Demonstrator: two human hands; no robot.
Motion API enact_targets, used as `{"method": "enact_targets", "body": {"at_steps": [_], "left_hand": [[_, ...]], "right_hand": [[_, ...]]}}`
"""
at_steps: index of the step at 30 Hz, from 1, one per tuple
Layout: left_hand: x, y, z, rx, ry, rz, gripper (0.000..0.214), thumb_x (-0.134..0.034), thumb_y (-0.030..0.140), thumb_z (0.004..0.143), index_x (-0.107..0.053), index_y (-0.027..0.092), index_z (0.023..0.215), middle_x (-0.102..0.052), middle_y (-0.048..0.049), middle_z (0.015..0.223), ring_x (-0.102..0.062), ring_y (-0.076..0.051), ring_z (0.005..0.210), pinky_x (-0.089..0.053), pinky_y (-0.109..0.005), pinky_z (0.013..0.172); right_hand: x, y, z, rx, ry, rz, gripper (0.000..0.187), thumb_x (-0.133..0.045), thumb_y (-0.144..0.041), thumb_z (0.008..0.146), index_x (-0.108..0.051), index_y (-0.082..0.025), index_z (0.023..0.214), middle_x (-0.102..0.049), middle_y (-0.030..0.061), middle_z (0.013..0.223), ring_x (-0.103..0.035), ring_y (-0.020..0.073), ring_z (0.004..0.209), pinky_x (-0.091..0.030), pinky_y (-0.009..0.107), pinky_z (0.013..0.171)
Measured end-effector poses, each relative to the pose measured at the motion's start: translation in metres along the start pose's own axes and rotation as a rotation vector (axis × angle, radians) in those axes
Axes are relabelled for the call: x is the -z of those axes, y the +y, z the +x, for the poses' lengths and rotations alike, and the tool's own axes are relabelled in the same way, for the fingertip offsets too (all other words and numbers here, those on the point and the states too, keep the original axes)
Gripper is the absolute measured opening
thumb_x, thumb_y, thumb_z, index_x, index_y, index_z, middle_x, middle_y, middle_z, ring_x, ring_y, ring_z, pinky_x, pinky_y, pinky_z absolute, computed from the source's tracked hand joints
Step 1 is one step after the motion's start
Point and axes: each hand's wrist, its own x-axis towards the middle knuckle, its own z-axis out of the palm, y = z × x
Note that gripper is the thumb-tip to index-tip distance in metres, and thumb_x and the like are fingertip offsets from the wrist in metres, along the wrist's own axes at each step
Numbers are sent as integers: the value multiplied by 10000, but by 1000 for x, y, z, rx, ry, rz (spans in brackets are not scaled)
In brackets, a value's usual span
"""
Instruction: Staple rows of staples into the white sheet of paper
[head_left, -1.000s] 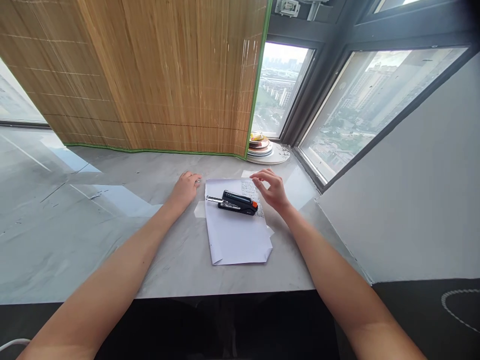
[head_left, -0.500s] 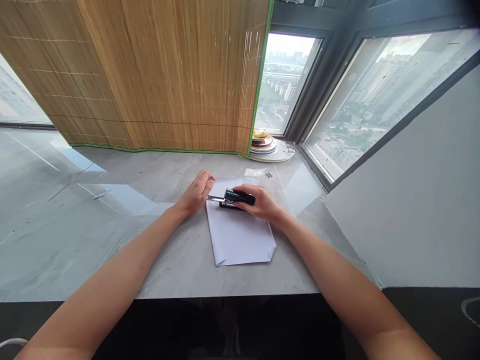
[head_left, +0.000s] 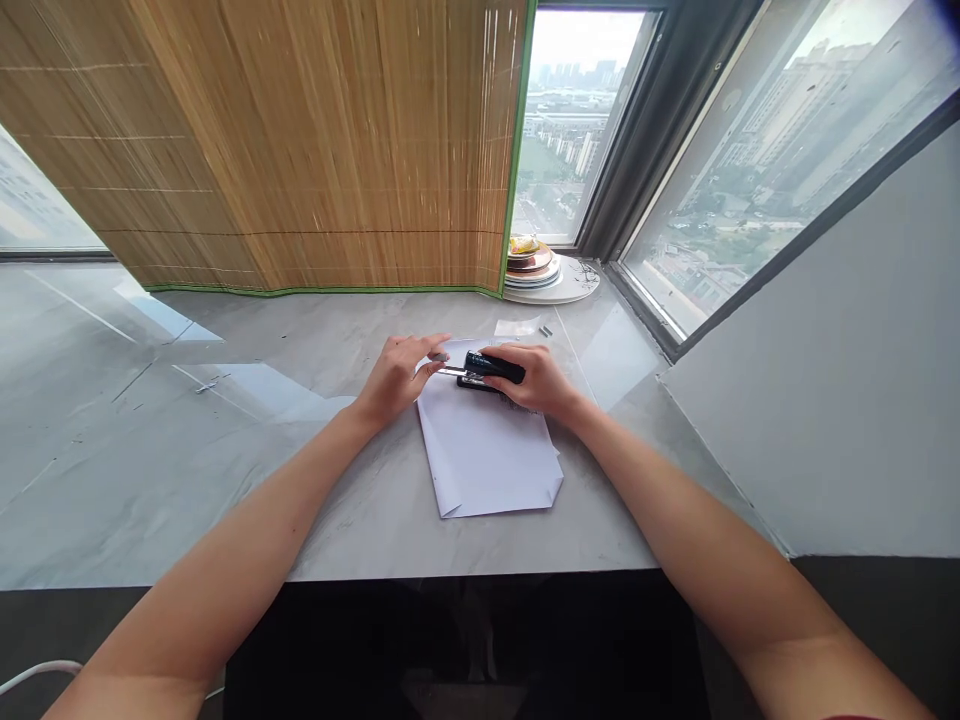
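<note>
Black stapler [head_left: 494, 366] is located over the far part of a stack of white paper [head_left: 491, 465], lying crosswise, with its silver rail [head_left: 451, 371] extended from the end facing the left hand [head_left: 401, 378]. Whether the base bears fully on the paper cannot be determined. The right hand [head_left: 544, 381] is closed around the stapler's rear end, fingers over the top and thumb along the near side. The left hand is partly curled, its thumb close to the tip of the rail; a small grey piece [head_left: 439, 356] shows at its fingertips and appears to be gripped there. Contact between the left thumb and the rail cannot be confirmed.

The paper lies on a grey marbled counter [head_left: 352, 540]; its near corners are folded. Beyond the right hand, a white scrap [head_left: 517, 327] lies flat, with short staple strips [head_left: 545, 331] just beside it. Loose staples [head_left: 206, 385] are scattered on the left part of the counter.

At the far side, a bamboo blind [head_left: 322, 150] with green edging reaches down to the counter. Stacked plates [head_left: 534, 270] sit beside its right edge, on a larger white plate [head_left: 576, 284], below the corner windows [head_left: 581, 130]. A white wall [head_left: 847, 400] bounds the right side.
</note>
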Motion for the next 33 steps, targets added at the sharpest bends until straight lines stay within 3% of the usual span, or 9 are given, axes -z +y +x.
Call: {"method": "enact_targets", "body": {"at_steps": [6,17,23,27,33], "left_hand": [[-2,-3,-1,65,-16,-73,141,-717,359,975,-782,264,1057,-820,-22,1068,-709,-241,984,-440,-440,1001],[-8,-9,4,88,-109,-171,212,-690,399,962,-795,232,1037,-701,-70,1052,-657,-237,1002,-525,-417,937],[-8,-7,3,125,-118,-201,260,-695,457,956,-809,243,1047,-748,-70,1045,-689,-239,1011,-543,-419,951],[-7,-4,3,116,-77,-233,287,-715,496,942,-809,250,1056,-793,-65,1038,-717,-240,994,-563,-414,929],[-3,2,3,101,4,-284,237,-736,473,941,-822,253,922,-802,-59,986,-733,-225,943,-581,-405,910]], "right_hand": [[2,-4,1,42,-26,-26,310,-737,-307,943,-747,-218,1240,-790,78,1035,-732,234,904,-566,364,855],[1,-7,1,24,-51,-38,307,-731,-328,947,-741,-225,1236,-784,77,1033,-714,230,890,-545,347,832],[2,-8,2,-5,-49,-1,310,-738,-322,928,-762,-241,1226,-795,66,1046,-729,236,913,-567,364,866],[3,-9,2,-61,-21,68,306,-763,-326,906,-781,-241,1200,-810,57,1068,-752,240,939,-584,371,893],[5,-7,2,-86,73,141,309,-808,-314,864,-806,-233,1162,-823,58,1111,-779,255,1007,-606,383,926]]}}
